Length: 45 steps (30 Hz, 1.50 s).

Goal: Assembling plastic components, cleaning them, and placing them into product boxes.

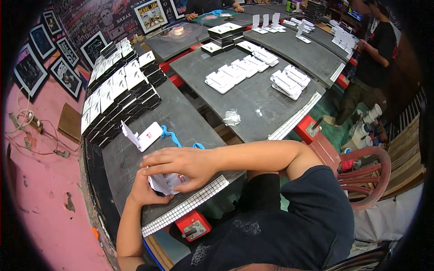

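Observation:
A white folding stand [169,182] with a small red print sits near the front edge of the grey board, between my two hands. My left hand [147,189] grips its left side and lower edge, with the fingers partly hidden. From above, my right hand [187,165] curves over the same stand, its fingers across the top and its thumb against the printed face. Just beyond my hands another white folding stand [149,137] stands unfolded on the board, also printed in red. A blue cloth strip [169,134] lies beside that one and partly behind my right forearm.
Stacked black boxes with white tops [120,88] fill the board's far left. The neighbouring board [199,67] carries rows of white folding stands [239,70] and crumpled clear plastic [232,117]. A red clamp [194,225] juts from the near edge. At right are a red chair [370,174] and a standing person [377,45].

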Each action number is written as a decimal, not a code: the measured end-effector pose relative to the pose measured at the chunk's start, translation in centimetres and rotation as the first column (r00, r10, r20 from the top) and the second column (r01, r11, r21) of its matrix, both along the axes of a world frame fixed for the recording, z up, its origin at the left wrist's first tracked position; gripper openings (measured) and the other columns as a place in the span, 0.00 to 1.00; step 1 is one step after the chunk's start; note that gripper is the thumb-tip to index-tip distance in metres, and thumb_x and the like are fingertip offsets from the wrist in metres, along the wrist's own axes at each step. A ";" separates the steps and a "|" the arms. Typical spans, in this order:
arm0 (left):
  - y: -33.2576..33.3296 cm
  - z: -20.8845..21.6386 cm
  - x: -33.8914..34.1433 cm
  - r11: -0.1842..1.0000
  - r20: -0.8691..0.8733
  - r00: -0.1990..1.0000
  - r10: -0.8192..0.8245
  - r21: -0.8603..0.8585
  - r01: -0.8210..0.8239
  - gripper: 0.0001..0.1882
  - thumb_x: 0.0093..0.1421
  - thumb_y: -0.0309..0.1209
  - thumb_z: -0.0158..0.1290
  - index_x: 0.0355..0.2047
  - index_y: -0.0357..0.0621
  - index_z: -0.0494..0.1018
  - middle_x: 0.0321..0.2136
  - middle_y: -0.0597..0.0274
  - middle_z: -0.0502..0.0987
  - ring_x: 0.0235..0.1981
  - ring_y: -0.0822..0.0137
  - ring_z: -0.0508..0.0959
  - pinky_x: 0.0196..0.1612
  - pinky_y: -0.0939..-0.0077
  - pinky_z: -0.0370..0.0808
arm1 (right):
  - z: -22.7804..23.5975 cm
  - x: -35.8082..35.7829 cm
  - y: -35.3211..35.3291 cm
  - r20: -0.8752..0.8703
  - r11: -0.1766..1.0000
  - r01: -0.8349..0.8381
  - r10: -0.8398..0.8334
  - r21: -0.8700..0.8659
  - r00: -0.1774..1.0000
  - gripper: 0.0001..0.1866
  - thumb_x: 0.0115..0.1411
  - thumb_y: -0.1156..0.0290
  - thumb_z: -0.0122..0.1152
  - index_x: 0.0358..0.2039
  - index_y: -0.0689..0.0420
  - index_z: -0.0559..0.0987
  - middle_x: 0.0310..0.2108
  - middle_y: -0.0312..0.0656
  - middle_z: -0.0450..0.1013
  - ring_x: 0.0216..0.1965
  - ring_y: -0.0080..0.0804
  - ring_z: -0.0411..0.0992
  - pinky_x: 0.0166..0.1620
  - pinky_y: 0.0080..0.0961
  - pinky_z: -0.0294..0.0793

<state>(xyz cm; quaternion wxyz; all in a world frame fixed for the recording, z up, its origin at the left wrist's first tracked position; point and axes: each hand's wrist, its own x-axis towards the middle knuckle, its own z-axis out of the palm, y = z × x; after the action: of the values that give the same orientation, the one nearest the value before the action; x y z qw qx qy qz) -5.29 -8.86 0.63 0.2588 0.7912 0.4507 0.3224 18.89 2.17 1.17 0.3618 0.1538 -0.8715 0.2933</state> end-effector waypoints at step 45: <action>5.5 4.8 4.7 0.997 -0.035 0.996 0.081 -0.008 -0.081 0.42 0.40 0.33 0.79 0.56 0.41 0.72 0.53 0.49 0.86 0.56 0.57 0.86 0.62 0.61 0.81 | 1.9 8.7 3.4 0.463 0.914 0.405 -0.362 0.007 0.809 0.31 0.63 0.61 0.76 0.63 0.58 0.75 0.54 0.53 0.77 0.58 0.56 0.75 0.62 0.46 0.74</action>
<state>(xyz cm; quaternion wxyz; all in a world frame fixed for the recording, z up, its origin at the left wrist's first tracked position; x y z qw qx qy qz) -0.63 -3.33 5.43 0.2412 0.7765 0.4883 0.3169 27.61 5.57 3.04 0.2061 -0.1148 -0.9301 0.2816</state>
